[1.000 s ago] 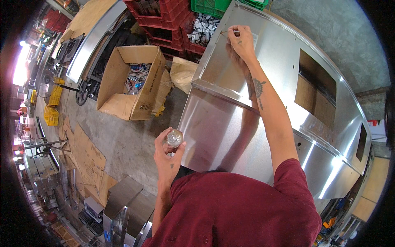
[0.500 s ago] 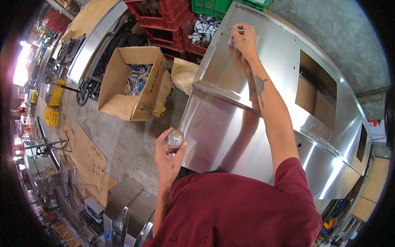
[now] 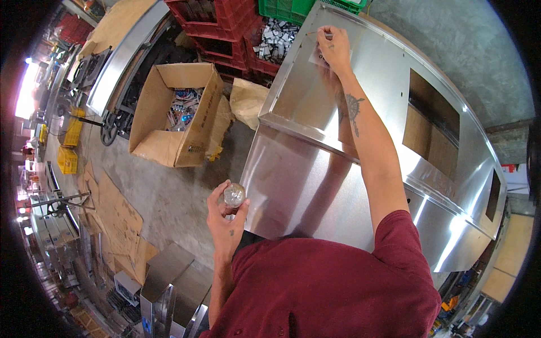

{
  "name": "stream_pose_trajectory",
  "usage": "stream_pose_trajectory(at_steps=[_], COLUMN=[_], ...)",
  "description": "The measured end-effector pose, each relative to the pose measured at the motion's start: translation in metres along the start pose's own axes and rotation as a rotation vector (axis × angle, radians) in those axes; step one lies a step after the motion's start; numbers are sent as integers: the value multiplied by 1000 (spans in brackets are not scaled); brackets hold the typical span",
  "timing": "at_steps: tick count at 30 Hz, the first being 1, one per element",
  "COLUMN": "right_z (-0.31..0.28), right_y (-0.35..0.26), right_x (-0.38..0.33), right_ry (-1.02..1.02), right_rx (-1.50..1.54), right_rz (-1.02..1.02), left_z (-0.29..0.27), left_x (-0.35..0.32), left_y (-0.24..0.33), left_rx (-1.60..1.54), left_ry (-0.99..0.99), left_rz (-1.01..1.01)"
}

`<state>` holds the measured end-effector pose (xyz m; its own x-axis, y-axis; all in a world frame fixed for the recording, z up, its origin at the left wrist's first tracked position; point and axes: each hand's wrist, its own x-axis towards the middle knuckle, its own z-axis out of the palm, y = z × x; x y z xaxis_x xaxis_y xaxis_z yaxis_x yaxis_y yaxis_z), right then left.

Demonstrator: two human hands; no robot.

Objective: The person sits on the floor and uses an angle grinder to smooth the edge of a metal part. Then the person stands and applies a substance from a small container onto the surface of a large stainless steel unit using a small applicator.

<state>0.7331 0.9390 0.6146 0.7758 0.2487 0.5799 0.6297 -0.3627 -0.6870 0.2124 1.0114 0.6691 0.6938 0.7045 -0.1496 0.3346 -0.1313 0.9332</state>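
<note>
The left hand is wrapped around a small clear bottle, fingers closed on its body so the cap end points up, held close to the chest, clear of the work. The right hand reaches far across the stainless steel panel, fingertips pinched on a thin stick-like tool, too small to identify, pressed at a pale patch near the far edge. Beyond the panel stand 1 open cardboard box and red crates of metal parts.
</note>
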Motion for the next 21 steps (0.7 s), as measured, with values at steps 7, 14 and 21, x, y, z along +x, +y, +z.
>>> stream_pose_trajectory(at_steps=[7, 14, 21], right_z=[0, 1, 2], right_y=[-6, -1, 1], right_x=[0, 0, 1], right_ry=[-3, -42, -31], right_rx=[40, -12, -10], right_rz=[48, 12, 11], left_z=[5, 3, 4], left_x=[1, 2, 0], left_y=[4, 2, 2], left_rx=[-16, -18, -7], left_ry=[-4, -8, 6], left_rz=[9, -17, -24])
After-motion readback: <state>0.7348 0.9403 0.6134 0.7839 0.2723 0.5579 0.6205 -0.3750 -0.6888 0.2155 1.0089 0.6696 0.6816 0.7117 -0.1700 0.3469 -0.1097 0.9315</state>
